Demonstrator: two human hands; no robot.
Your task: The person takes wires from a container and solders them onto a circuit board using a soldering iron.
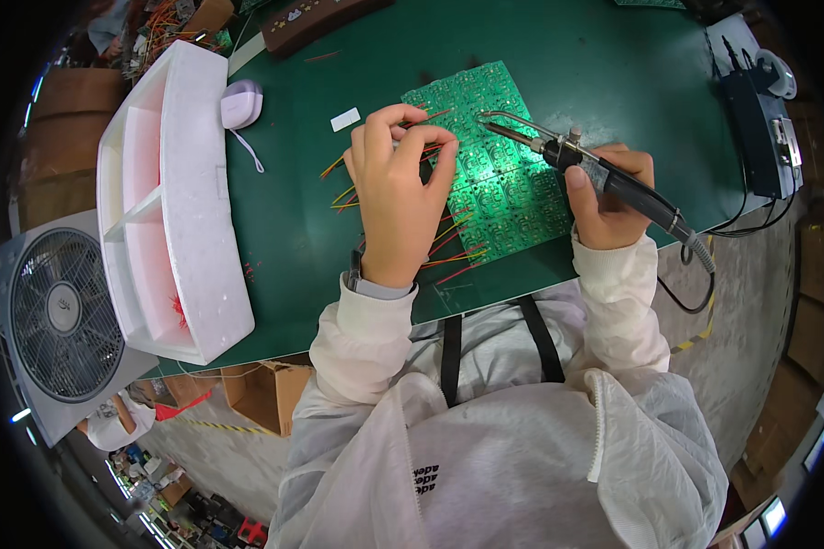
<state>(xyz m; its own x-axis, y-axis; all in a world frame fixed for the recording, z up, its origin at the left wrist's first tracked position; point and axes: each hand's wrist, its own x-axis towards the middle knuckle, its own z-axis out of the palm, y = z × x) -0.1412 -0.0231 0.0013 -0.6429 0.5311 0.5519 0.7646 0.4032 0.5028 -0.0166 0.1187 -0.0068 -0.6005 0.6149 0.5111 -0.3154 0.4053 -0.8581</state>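
Note:
A green panel of circuit boards (531, 215) lies on the green tabletop, lit brightly near its middle. My left hand (393, 197) is over its left edge, thumb and fingertips closed together. A thin red wire (439, 114) shows at those fingers, its end over the panel. Several red and yellow wires (448, 259) stick out along the panel's left side; some pass beneath my hand. My right hand (613, 206) grips a soldering iron (645, 192) with a thin metal tube along its tip. The tip points left, over the upper middle of the panel.
A white foam tray (206, 201) with compartments stands at left, beside a grey fan (64, 302). A lilac case (242, 104), a small white block (345, 120) and a brown box (311, 23) lie on the table. A dark soldering station (755, 137) is at right, its cables hanging down.

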